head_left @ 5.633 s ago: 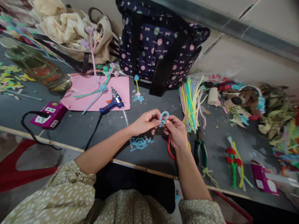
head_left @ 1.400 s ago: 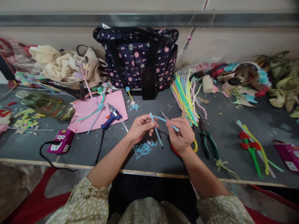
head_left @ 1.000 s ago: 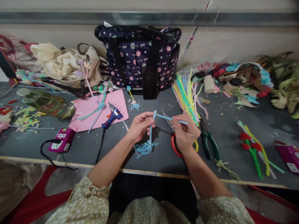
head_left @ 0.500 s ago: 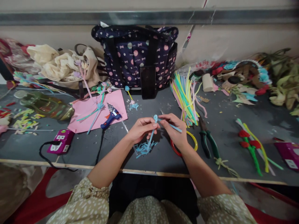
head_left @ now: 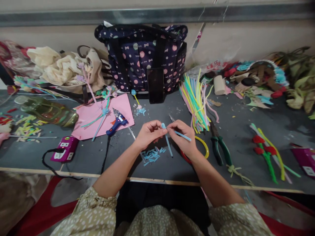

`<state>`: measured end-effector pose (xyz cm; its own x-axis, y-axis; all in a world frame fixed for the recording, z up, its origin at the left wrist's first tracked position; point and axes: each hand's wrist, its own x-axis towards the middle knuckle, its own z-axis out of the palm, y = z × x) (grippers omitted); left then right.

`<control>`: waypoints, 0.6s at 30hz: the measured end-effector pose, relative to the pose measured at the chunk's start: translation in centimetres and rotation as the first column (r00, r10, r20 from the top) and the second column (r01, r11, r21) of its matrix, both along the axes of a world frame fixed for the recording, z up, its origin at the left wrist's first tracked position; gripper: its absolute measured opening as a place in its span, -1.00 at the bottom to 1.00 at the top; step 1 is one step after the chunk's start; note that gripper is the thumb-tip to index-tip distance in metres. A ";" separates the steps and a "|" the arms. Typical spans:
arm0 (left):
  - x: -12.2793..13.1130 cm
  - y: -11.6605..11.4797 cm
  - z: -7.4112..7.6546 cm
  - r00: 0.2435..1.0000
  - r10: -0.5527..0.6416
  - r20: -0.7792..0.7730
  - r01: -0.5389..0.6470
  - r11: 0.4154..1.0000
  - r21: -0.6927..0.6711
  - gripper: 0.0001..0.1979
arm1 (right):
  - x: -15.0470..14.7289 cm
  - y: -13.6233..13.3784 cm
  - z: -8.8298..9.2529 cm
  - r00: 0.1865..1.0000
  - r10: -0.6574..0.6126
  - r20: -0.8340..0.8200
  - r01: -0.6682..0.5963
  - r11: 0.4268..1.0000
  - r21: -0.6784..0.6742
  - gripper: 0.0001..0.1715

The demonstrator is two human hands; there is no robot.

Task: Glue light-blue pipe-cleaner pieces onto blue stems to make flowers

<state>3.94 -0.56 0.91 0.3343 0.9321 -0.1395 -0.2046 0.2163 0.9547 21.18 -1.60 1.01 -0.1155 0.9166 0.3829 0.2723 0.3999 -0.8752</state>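
Observation:
Both hands meet over the middle of the grey table (head_left: 169, 165), pinching one light blue pipe cleaner (head_left: 168, 144). My left hand (head_left: 149, 133) is closed on its bent top. My right hand (head_left: 183, 137) is closed on the arm that runs to the right. One end hangs down toward a small heap of cut blue pieces (head_left: 152, 154). Scissors with red and yellow handles (head_left: 200, 144) lie under my right hand.
A blue glue gun (head_left: 117, 124) rests on pink paper (head_left: 104, 113), its cord running to a magenta power strip (head_left: 63, 148). A dotted navy bag (head_left: 144, 54) stands behind. A bundle of coloured pipe cleaners (head_left: 195, 101) and green pliers (head_left: 220, 147) lie to the right.
The pipe cleaner was a closed loop, then opened into a bent strand. My hands have drawn close together at the bend. The hanging end has swung slightly right.

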 end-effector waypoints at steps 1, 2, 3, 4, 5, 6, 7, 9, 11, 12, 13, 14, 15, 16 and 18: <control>0.0 0.0 0.1 1.000 0.004 -0.013 -0.003 1.000 0.017 -0.65 | 0.0 0.0 0.0 1.000 0.007 -0.005 -0.007 1.000 -0.002 -0.91; 0.0 -0.1 0.2 1.000 0.006 -0.031 -0.005 0.999 0.035 -0.66 | 0.0 -0.1 0.1 1.000 0.015 -0.009 -0.015 1.000 -0.003 -0.91; 0.0 -0.1 0.3 0.999 0.009 -0.052 -0.006 0.999 0.052 -0.66 | 0.0 -0.1 0.1 1.000 0.023 -0.007 -0.023 1.000 -0.002 -0.91; 0.0 -0.2 0.4 0.997 0.010 -0.075 -0.005 0.998 0.070 -0.65 | 0.0 -0.1 0.1 1.000 0.028 0.002 -0.028 1.000 -0.001 -0.92; 0.0 -0.2 0.5 0.995 0.009 -0.099 0.000 0.996 0.088 -0.65 | -0.1 -0.1 0.2 0.999 0.032 0.015 -0.032 1.000 0.001 -0.91; 0.0 -0.2 0.6 0.992 0.008 -0.124 0.005 0.994 0.107 -0.64 | -0.1 -0.1 0.1 0.999 0.034 0.032 -0.034 0.999 0.004 -0.91; -0.1 -0.3 0.6 0.989 0.008 -0.150 0.011 0.992 0.128 -0.63 | -0.1 -0.1 0.1 0.998 0.032 0.048 -0.033 0.999 0.006 -0.91; -0.1 -0.3 0.6 0.980 0.011 -0.201 0.022 0.986 0.163 -0.61 | -0.1 -0.1 0.1 0.997 0.028 0.071 -0.029 1.000 0.013 -0.90; -0.2 -0.3 0.6 0.970 0.017 -0.243 0.029 0.982 0.184 -0.60 | -0.1 0.0 0.1 0.997 0.020 0.079 -0.021 1.000 0.019 -0.90; -0.2 -0.4 0.5 0.966 0.021 -0.256 0.029 0.981 0.189 -0.60 | -0.1 0.0 0.1 0.997 0.017 0.080 -0.019 1.000 0.019 -0.90; -0.2 -0.4 0.5 0.964 0.021 -0.265 0.031 0.981 0.191 -0.60 | -0.2 0.0 0.1 0.997 0.017 0.077 -0.018 1.000 0.019 -0.90; -0.2 -0.4 0.4 0.962 0.020 -0.273 0.033 0.981 0.190 -0.60 | -0.2 0.0 0.1 0.997 0.016 0.074 -0.018 1.000 0.018 -0.89; -0.3 -0.4 0.4 0.960 0.020 -0.279 0.036 0.981 0.191 -0.61 | -0.2 0.0 0.1 0.997 0.016 0.071 -0.017 1.000 0.017 -0.89; -0.3 -0.4 0.3 0.959 0.019 -0.284 0.039 0.980 0.195 -0.60 | -0.3 0.0 0.1 0.997 0.014 0.070 -0.015 1.000 0.018 -0.89; -0.4 -0.3 0.3 0.958 0.017 -0.287 0.047 0.975 0.216 -0.60 | -0.4 -0.1 0.2 0.998 0.005 0.069 -0.006 1.000 0.017 -0.88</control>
<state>3.58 -0.91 1.22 0.3246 0.9455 -0.0251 0.0847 -0.0026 0.9964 20.81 -1.67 1.18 -0.1471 0.9091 0.3898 0.3294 0.4166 -0.8473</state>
